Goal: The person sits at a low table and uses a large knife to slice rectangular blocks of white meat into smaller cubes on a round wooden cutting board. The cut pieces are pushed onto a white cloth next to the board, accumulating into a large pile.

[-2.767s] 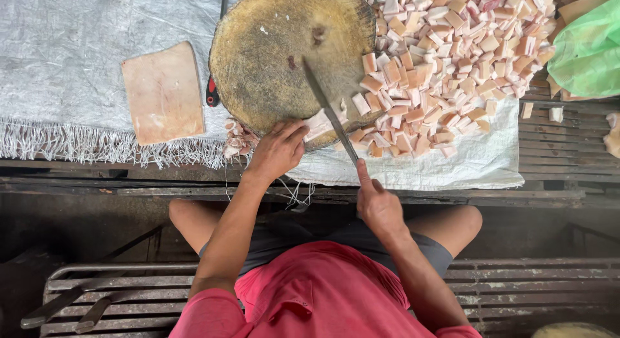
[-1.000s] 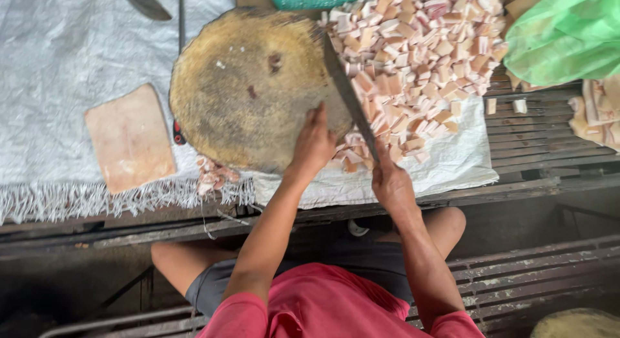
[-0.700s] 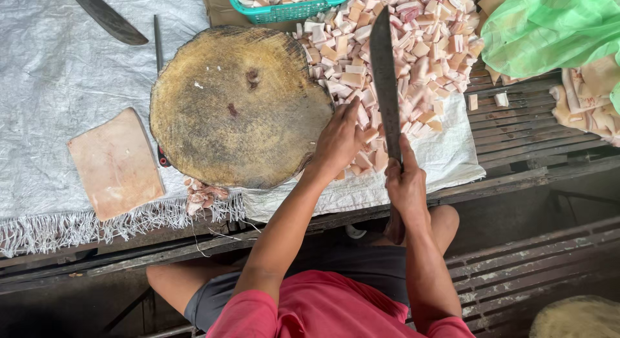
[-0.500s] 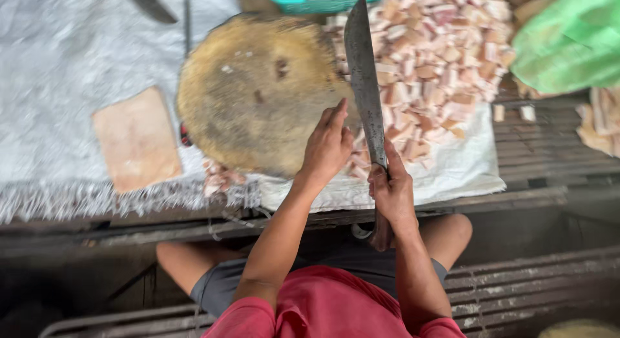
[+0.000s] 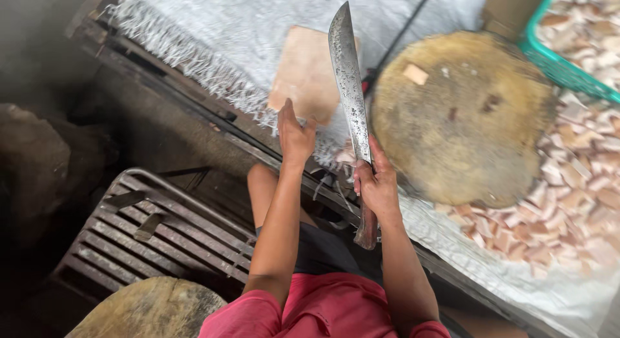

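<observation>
white cloth edge — left hand reaching

Left hand open, fingers extended forward, right hand fisted, both forearms outstretched

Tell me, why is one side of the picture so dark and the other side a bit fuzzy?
Head view: the left side lies in deep shadow; the chopped pieces at right are blurred; the knife in the right hand looks sharp.
</observation>
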